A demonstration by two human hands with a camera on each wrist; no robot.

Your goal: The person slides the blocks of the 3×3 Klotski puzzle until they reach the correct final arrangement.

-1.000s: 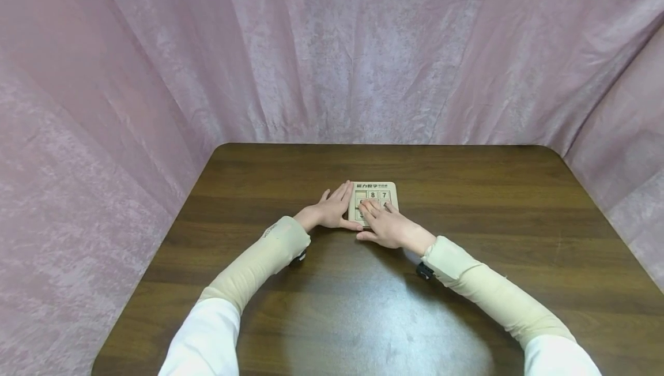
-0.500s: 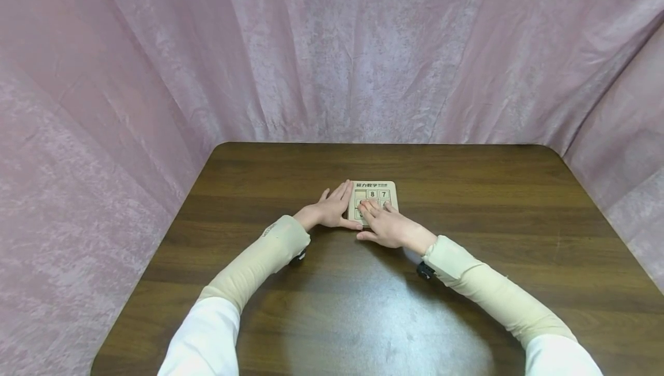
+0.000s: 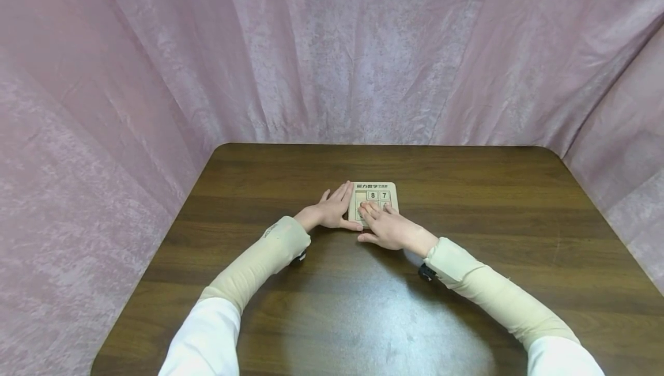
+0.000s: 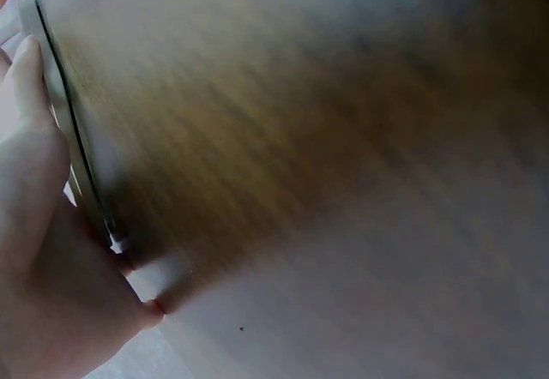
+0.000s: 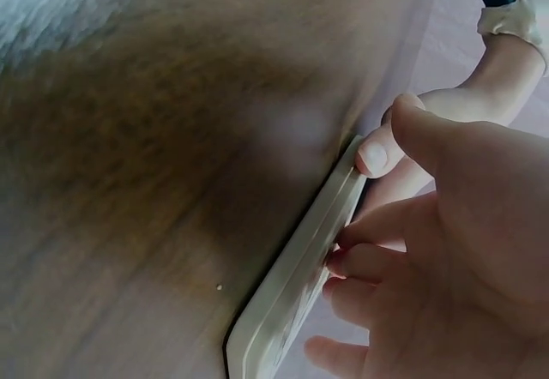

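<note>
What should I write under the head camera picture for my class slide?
Left hand rests against a number board while the right hand touches its tiles on a brown table.

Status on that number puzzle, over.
Left grip touching number puzzle. Right grip on its lower tiles. Upper-left slot bare. Right grip hiding some numbers.

Right hand (image 5: 485,242) at right of view, fingertips on the face of a pale board (image 5: 296,263), thumb raised off it. Left hand (image 5: 467,100) beyond, thumb against the board's far end; cream sleeve (image 5: 525,10) above. Brown wood-grain table (image 5: 146,199), one pale speck (image 5: 220,287) near the board.
</note>
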